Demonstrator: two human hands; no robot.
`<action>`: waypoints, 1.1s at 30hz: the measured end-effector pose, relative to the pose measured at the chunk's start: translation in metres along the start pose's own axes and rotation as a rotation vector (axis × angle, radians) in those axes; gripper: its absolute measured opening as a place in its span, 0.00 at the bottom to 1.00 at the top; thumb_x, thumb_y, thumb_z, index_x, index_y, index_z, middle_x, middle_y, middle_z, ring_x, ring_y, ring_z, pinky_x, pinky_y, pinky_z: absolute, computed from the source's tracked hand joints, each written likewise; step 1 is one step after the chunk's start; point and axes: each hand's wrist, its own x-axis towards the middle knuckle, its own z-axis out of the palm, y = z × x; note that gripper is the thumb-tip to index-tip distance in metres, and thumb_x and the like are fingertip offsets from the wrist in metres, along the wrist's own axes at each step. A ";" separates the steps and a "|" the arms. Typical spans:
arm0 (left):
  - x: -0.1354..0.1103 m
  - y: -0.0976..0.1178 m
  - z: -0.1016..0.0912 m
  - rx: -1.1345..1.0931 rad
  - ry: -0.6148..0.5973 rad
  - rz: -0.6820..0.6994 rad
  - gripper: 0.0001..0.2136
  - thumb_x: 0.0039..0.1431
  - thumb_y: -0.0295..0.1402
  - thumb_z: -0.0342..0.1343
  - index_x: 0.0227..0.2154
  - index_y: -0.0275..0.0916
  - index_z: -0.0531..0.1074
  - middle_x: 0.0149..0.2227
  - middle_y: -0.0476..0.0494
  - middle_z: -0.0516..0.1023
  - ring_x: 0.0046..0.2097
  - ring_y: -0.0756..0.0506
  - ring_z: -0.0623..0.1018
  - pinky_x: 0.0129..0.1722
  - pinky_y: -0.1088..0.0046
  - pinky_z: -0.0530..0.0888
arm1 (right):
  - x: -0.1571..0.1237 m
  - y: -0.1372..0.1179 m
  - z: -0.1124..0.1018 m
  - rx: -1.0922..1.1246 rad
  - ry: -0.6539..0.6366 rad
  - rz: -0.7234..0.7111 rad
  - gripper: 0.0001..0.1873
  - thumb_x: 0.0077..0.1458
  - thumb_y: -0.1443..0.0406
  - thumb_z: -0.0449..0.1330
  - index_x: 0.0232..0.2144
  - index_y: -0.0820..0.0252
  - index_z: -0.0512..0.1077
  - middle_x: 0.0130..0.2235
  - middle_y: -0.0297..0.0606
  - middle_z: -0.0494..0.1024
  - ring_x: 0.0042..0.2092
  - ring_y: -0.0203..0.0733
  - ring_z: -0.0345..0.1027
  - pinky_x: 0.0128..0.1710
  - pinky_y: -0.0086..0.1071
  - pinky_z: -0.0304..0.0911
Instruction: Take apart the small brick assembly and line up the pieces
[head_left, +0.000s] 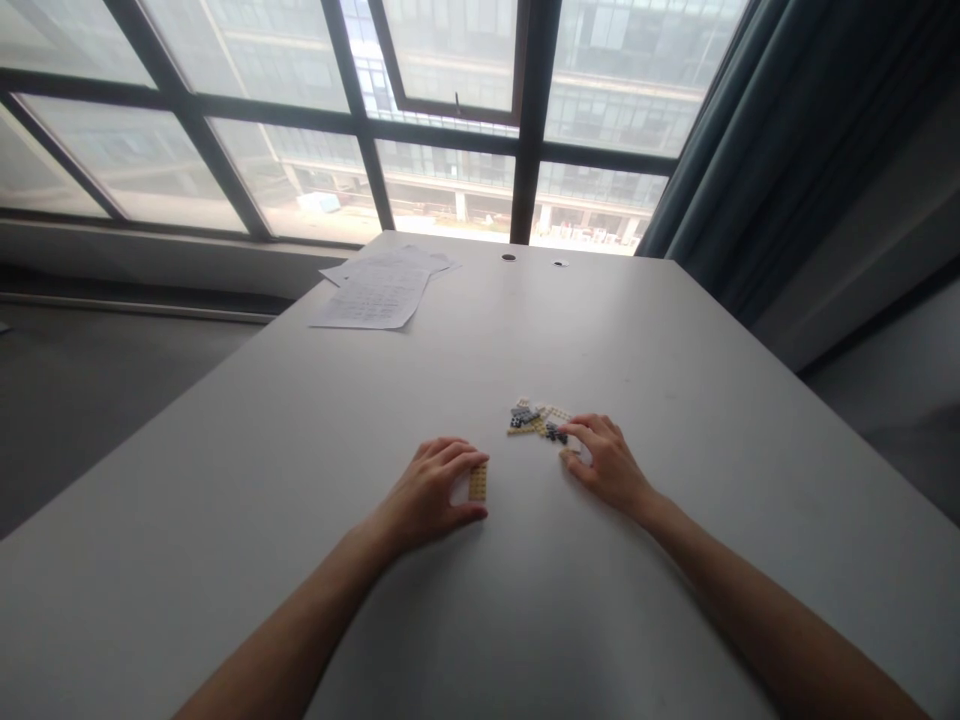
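My left hand (436, 492) rests on the table with fingers and thumb closed around the two ends of a tan studded toy-brick plate (478, 482). To the right, my right hand (606, 462) reaches to the near right edge of a small pile of toy bricks, its thumb and fingers apart. Its index fingertip is at some dark grey pieces (553, 433), and the thumb is by a small tan piece (566, 454). The pile also has grey pieces (523, 415), a long tan strip (520, 431) and cream plates (556, 411), partly overlapping.
The white table (360, 400) stretches away to large windows (450, 180). Printed paper sheets (375, 298) lie at its far left. Two round cable holes (508, 257) are near the far edge. A dark curtain (739, 150) hangs on the right.
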 end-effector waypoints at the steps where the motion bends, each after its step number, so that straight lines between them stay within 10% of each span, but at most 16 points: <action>1: 0.000 0.000 0.000 -0.002 0.006 0.000 0.26 0.47 0.44 0.64 0.49 0.42 0.69 0.49 0.39 0.74 0.52 0.38 0.69 0.54 0.57 0.63 | 0.007 -0.005 0.004 -0.005 -0.003 0.002 0.15 0.53 0.68 0.58 0.45 0.57 0.73 0.46 0.43 0.72 0.49 0.48 0.62 0.50 0.42 0.57; 15: 0.001 0.003 0.001 0.042 0.227 0.011 0.16 0.53 0.41 0.61 0.43 0.41 0.72 0.43 0.41 0.76 0.50 0.41 0.72 0.51 0.60 0.67 | 0.043 -0.032 0.034 -0.186 -0.081 -0.059 0.08 0.61 0.67 0.54 0.33 0.59 0.73 0.38 0.42 0.74 0.43 0.46 0.62 0.45 0.38 0.54; 27: 0.009 0.042 0.002 0.014 0.435 -0.008 0.18 0.55 0.38 0.60 0.48 0.42 0.68 0.44 0.41 0.75 0.45 0.42 0.73 0.46 0.62 0.70 | 0.002 -0.078 0.029 1.317 -0.190 0.439 0.10 0.53 0.60 0.60 0.35 0.62 0.73 0.27 0.34 0.75 0.29 0.34 0.62 0.33 0.30 0.57; 33: 0.012 0.052 -0.002 -0.022 0.435 -0.013 0.22 0.52 0.41 0.62 0.49 0.42 0.67 0.46 0.39 0.73 0.47 0.41 0.72 0.47 0.60 0.70 | -0.004 -0.085 0.024 1.438 -0.228 0.522 0.14 0.49 0.58 0.63 0.35 0.63 0.75 0.27 0.33 0.74 0.29 0.33 0.62 0.32 0.29 0.54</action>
